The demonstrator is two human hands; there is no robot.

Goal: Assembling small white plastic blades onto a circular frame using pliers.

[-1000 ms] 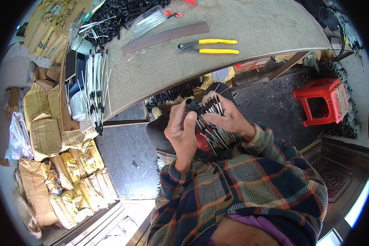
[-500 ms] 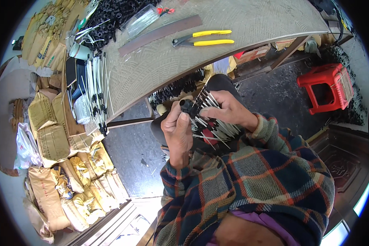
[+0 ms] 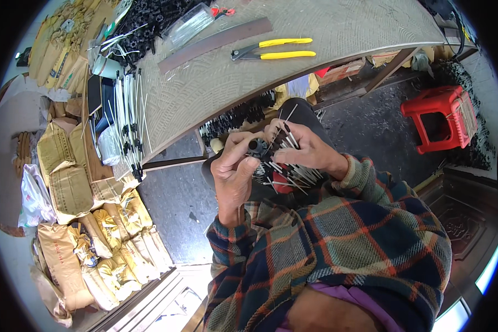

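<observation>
My left hand [image 3: 231,169] is closed around a small black plastic piece [image 3: 257,146] whose round hollow end faces up. Close against it, my right hand [image 3: 307,149] pinches thin white rods [image 3: 287,138], some with black tips; how many it grips is hidden by the fingers. Below both hands, several loose white rods [image 3: 301,176] lie fanned across my lap, with something red [image 3: 282,183] showing among them. The far fingertips of both hands are partly hidden behind the black piece.
Yellow-handled cutters [image 3: 285,48] and a flat brown strip [image 3: 216,45] lie on the table [image 3: 359,33] ahead. A heap of black parts [image 3: 155,27] and a bundle of white rods [image 3: 130,116] occupy its left. A red stool [image 3: 437,119] stands right; wrapped brown packages [image 3: 72,265] sit left.
The black piece has turned so its open end shows more, and it has moved slightly right. My right fingers have shifted, and the rods in them now point differently.
</observation>
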